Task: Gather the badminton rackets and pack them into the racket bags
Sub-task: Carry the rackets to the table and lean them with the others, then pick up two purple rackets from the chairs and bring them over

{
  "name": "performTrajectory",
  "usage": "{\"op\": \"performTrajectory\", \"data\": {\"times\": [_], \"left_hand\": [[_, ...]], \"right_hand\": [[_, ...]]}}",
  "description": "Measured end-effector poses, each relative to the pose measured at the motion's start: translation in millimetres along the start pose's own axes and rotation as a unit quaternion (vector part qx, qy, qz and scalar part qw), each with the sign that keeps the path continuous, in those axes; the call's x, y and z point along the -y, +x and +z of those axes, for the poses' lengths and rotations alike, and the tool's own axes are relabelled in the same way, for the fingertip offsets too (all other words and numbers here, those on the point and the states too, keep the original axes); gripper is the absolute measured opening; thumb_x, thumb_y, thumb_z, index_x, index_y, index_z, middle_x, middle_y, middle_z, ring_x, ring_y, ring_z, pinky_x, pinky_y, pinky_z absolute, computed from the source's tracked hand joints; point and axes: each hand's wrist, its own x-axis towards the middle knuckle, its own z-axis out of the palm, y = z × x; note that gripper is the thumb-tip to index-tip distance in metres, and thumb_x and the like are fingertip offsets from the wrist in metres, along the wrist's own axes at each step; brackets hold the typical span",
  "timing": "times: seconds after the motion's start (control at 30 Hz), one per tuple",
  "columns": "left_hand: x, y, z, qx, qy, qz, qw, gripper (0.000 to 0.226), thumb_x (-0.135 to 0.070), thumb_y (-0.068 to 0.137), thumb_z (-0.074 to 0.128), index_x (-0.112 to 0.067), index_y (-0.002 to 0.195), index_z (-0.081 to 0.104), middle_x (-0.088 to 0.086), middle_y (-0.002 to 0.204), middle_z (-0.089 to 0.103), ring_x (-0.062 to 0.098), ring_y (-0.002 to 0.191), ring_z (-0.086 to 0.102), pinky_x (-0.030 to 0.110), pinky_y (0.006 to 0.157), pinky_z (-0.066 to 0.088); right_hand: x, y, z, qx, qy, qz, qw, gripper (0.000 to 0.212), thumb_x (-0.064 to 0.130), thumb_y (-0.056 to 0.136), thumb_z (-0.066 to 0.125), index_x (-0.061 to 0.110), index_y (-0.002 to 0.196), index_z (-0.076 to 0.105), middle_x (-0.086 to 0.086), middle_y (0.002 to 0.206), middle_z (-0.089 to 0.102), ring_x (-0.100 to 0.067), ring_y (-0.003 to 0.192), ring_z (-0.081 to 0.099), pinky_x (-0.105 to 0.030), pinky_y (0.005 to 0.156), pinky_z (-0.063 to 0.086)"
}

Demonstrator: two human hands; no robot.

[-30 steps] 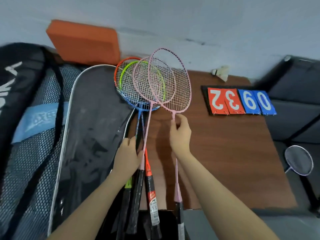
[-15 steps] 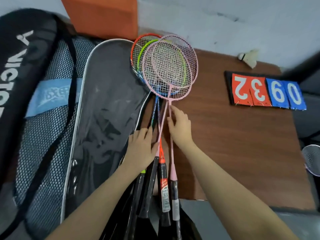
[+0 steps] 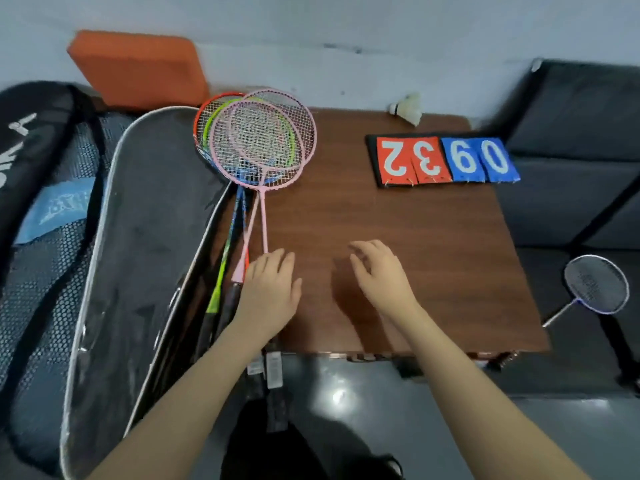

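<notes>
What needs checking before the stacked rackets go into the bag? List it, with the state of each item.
1. Rackets stacked: ok. The racket stack lies with heads overlapping on the wooden table.
2. Grip on the stack: not ok. The left hand rests flat over the shafts; the right hand is open and holds nothing.
3. Bag ready: cannot tell. The racket bag lies beside the stack, but its opening is not clearly visible.
4. All rackets gathered: not ok. A purple-framed racket lies apart, beyond the table's right edge.
5. Path to the bag: ok. Nothing lies between the stack and the bag.
</notes>
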Motion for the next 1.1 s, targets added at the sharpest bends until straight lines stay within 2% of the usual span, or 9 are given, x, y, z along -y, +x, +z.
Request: {"op": "performTrajectory", "data": {"times": [0.17,0.3,0.4,0.53,0.67,0.77,0.83,0.97,1.1], "left_hand": [[-136.8,-38.7,18.1,-0.049,-0.050,0.059,0.996,0.042,-0.029,0.085,0.044,-0.005,0.115,0.060,0.013,0.116,0.060,0.031,0.107,0.056,0.040,0.092,0.042],[-245.6,-58.1,47.9,0.015,-0.070,0.131,0.989,0.040,-0.023,0.092,0.050,-0.009,0.130,0.049,0.009,0.132,0.049,0.026,0.124,0.042,0.039,0.103,0.028],[-311.5,-64.2,73.3,0.054,-0.066,0.174,0.981,0.040,-0.024,0.092,0.049,-0.010,0.130,0.049,0.008,0.131,0.049,0.026,0.124,0.042,0.038,0.103,0.029],[-365.3,-68.8,111.7,0.114,-0.045,0.201,0.972,0.041,-0.029,0.090,0.041,-0.009,0.123,0.054,0.008,0.124,0.055,0.028,0.116,0.049,0.040,0.098,0.034],[-399.5,-68.6,147.9,0.190,-0.045,0.184,0.963,0.035,-0.024,0.092,0.050,-0.013,0.124,0.053,0.004,0.125,0.054,0.023,0.116,0.048,0.037,0.098,0.033],[-429.4,-54.1,177.2,0.242,-0.040,0.161,0.956,0.034,-0.026,0.093,0.049,-0.014,0.124,0.052,0.003,0.123,0.054,0.021,0.113,0.050,0.037,0.098,0.037],[-450.7,-41.5,200.8,0.282,-0.034,0.132,0.949,0.030,-0.026,0.093,0.048,-0.013,0.120,0.054,0.003,0.119,0.055,0.020,0.110,0.052,0.035,0.095,0.039],[-492.5,-8.2,255.5,0.348,-0.053,0.065,0.934,0.031,-0.025,0.093,0.047,-0.011,0.120,0.056,0.009,0.120,0.058,0.025,0.110,0.054,0.036,0.094,0.042],[-537.8,30.9,291.1,0.397,-0.050,-0.006,0.916,0.029,-0.026,0.092,0.047,-0.012,0.116,0.057,0.010,0.118,0.057,0.026,0.108,0.054,0.037,0.093,0.043]], "right_hand": [[-91.7,-105.3,-90.0,-0.036,0.035,0.047,0.998,0.028,0.021,0.096,0.047,0.013,0.120,0.059,0.000,0.114,0.059,-0.016,0.105,0.055,-0.032,0.091,0.046],[-167.7,-190.2,-149.7,-0.094,0.055,0.112,0.988,0.023,0.016,0.095,0.050,0.011,0.113,0.063,-0.002,0.108,0.062,-0.013,0.093,0.057,-0.026,0.084,0.045],[-217.1,-243.6,-184.4,-0.127,0.086,0.201,0.968,0.020,0.015,0.093,0.051,0.013,0.107,0.066,-0.002,0.100,0.064,-0.014,0.084,0.059,-0.030,0.080,0.048],[-287.9,-291.2,-201.1,-0.132,0.083,0.291,0.944,0.021,0.016,0.093,0.050,0.013,0.107,0.065,-0.003,0.104,0.065,-0.019,0.092,0.060,-0.031,0.082,0.047],[-348.2,-312.5,-204.8,-0.081,0.087,0.375,0.919,0.024,0.018,0.093,0.045,0.012,0.109,0.062,-0.006,0.109,0.064,-0.025,0.099,0.058,-0.036,0.085,0.048],[-388.3,-319.8,-207.1,-0.050,0.107,0.432,0.894,0.022,0.016,0.093,0.042,0.010,0.101,0.062,-0.006,0.095,0.063,-0.025,0.088,0.058,-0.035,0.075,0.049],[-417.3,-319.9,-210.8,-0.027,0.124,0.465,0.876,0.022,0.015,0.093,0.041,0.007,0.096,0.062,-0.008,0.088,0.061,-0.027,0.084,0.057,-0.036,0.075,0.050],[-480.6,-306.5,-236.4,-0.024,0.157,0.500,0.851,0.026,0.013,0.093,0.042,-0.001,0.102,0.062,-0.019,0.102,0.065,-0.036,0.096,0.059,-0.042,0.083,0.050],[-540.9,-280.0,-279.2,-0.026,0.165,0.519,0.838,0.027,0.009,0.092,0.041,-0.010,0.103,0.057,-0.029,0.103,0.062,-0.043,0.100,0.056,-0.046,0.083,0.048]]}}
